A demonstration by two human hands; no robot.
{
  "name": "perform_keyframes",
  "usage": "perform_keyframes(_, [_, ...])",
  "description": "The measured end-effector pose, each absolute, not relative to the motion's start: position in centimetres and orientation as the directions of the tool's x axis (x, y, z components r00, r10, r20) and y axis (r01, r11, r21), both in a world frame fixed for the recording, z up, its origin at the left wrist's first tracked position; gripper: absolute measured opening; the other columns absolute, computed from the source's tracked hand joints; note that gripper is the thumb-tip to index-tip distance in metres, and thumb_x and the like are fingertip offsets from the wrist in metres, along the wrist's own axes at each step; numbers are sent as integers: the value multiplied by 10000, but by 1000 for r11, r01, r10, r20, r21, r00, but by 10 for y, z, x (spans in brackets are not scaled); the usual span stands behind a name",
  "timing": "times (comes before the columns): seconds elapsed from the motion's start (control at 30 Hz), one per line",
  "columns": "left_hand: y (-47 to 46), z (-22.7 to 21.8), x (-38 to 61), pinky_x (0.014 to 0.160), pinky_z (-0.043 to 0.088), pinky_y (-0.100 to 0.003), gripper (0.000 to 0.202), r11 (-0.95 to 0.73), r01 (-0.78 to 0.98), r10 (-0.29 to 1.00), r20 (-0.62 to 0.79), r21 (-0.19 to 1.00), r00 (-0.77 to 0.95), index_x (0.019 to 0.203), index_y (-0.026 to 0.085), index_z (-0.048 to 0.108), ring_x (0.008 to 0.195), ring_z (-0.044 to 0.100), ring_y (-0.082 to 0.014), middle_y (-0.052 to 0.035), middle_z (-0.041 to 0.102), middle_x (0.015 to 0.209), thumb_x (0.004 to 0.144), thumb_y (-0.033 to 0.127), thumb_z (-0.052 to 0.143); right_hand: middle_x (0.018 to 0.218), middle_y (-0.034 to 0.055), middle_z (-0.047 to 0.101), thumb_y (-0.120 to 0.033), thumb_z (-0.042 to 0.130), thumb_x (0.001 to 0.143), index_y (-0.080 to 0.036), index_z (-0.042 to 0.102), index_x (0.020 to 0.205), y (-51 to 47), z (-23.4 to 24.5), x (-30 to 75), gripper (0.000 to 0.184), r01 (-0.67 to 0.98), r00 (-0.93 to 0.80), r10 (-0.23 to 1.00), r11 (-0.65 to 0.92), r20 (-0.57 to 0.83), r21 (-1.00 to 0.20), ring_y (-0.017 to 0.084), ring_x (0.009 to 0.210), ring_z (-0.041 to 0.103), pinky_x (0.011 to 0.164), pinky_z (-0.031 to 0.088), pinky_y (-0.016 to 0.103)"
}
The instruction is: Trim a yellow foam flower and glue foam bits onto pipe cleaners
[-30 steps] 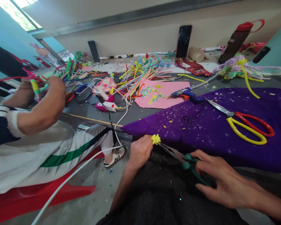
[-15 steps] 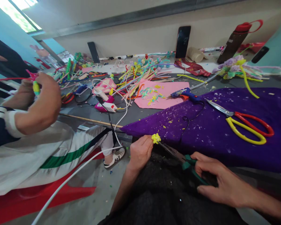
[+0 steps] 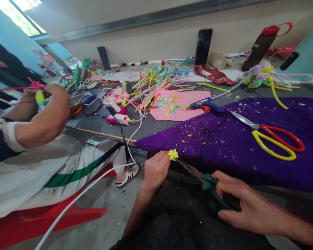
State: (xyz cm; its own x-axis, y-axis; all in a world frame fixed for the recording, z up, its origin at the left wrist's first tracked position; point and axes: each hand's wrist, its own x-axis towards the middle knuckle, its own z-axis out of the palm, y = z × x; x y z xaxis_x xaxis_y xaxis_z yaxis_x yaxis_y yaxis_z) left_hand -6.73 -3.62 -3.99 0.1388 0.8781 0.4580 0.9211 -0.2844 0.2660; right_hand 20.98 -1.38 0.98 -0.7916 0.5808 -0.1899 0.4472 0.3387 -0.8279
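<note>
Between the fingertips of my left hand [image 3: 155, 170] is a small fluffy yellow flower-like piece [image 3: 173, 155], apparently of pipe cleaner. My right hand [image 3: 243, 203] has its fingers in the loops of green-handled scissors [image 3: 209, 182]. Their narrow blades point left, with the tips at the lower right edge of the yellow piece; whether they touch it I cannot tell. Both hands are above my dark-clothed lap, just in front of the purple cloth [image 3: 221, 151]. Larger scissors [image 3: 273, 139] with red and yellow handles rest on that cloth.
A blue glue gun [image 3: 207, 103] lies across pink paper [image 3: 193, 113] bearing cut bits. Behind are heaped pipe cleaners [image 3: 151, 81], a propped phone [image 3: 203, 47] and a bottle [image 3: 262, 45]. White cables [image 3: 135, 133] hang off the table edge. A co-worker's arm [image 3: 45, 118] is at left.
The yellow piece and the scissors have shifted very slightly left in my hands. At left, the co-worker's hands have moved a little around a colourful piece.
</note>
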Motion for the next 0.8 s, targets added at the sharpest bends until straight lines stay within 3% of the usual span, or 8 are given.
perform_keyframes(0.33, [-36,-36,-69,709,478,-279,164,-320,927,898,375,195,231,879,184,576,813,606,-170,-60,655,875,894,161,414,888,7,546,-80,570,709,-200,471,743,5,28,217,160,458,-847,462,381,-264,-803,151,773,550,647,432,250])
perform_keyframes(0.8, [-34,-38,-69,651,413,-281,160,-309,949,924,254,57,285,887,192,572,770,559,-173,-36,618,830,920,217,417,844,23,550,-196,609,740,-201,538,725,21,56,209,72,572,-818,439,541,-372,-617,143,647,526,551,392,270])
